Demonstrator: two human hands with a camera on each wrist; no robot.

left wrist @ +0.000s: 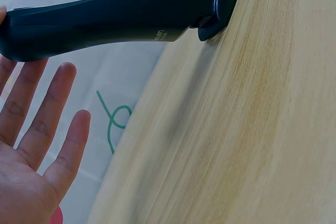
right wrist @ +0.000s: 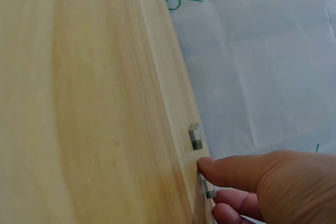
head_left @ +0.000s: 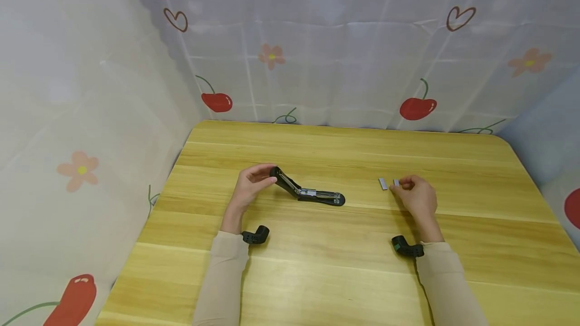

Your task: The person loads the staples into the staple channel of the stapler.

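A black stapler (head_left: pixel 323 198) lies opened wide on the table, its base flat and its top arm tilted up to the left. My left hand (head_left: pixel 246 185) pinches the raised end of that arm between thumb and fingers. In the left wrist view the stapler's arm (left wrist: pixel 115 22) crosses above the spread lower fingers. On the right, two small strips of staples lie apart: one strip (head_left: pixel 382 183) is free, and my right hand (head_left: pixel 418 197) has thumb and fingers around the other strip (head_left: pixel 396 182). The right wrist view shows this second strip (right wrist: pixel 209 190) between thumb and fingers.
The wooden table (head_left: pixel 317 260) has rounded far corners. A printed curtain (head_left: pixel 344 64) hangs behind it and along the left side. Black wrist cameras sit on both arms, the left camera (head_left: pixel 257 235) and the right camera (head_left: pixel 406 247).
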